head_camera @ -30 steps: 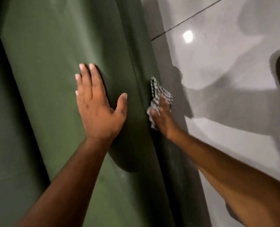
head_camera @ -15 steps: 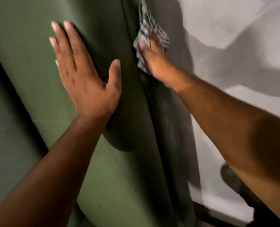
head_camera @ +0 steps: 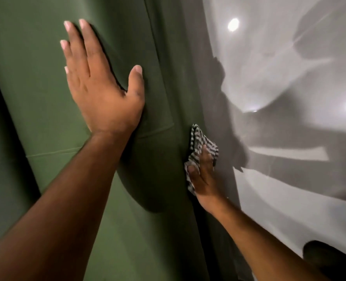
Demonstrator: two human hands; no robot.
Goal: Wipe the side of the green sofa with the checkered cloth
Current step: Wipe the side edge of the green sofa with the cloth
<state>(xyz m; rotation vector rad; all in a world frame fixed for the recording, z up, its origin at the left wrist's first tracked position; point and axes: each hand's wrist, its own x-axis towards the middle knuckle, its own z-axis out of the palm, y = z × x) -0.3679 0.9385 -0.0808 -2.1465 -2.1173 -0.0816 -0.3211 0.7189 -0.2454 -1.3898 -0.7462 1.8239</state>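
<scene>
- the right hand point(head_camera: 203, 175) is pressing the checkered cloth point(head_camera: 198, 147) flat against the shaded side panel of the green sofa point(head_camera: 36, 98), just past the sofa's rounded edge, on the side toward the glossy floor point(head_camera: 289, 199).
- the right fingers point(head_camera: 205, 154) are lying spread over the bunched cloth, pinning it to the sofa rather than clenching round it; the thumb is hooking the cloth's near edge.
- the cloth is sticking out beyond the fingertips, away from the wrist, its long axis running along the sofa edge in line with the forearm.
- the left hand point(head_camera: 101, 90) is resting open and flat on the sofa's broad upper face, fingers released and grasping nothing, seemingly bracing; it is well apart from the cloth, across the sofa's edge.
- judging by this, the wiping is underway, and the coming stroke is likely running lengthwise along the side panel, with the right hand the only one placed to make it.
- the lower part of the sofa's side is falling in shadow, so how much is left to wipe i cannot tell.
</scene>
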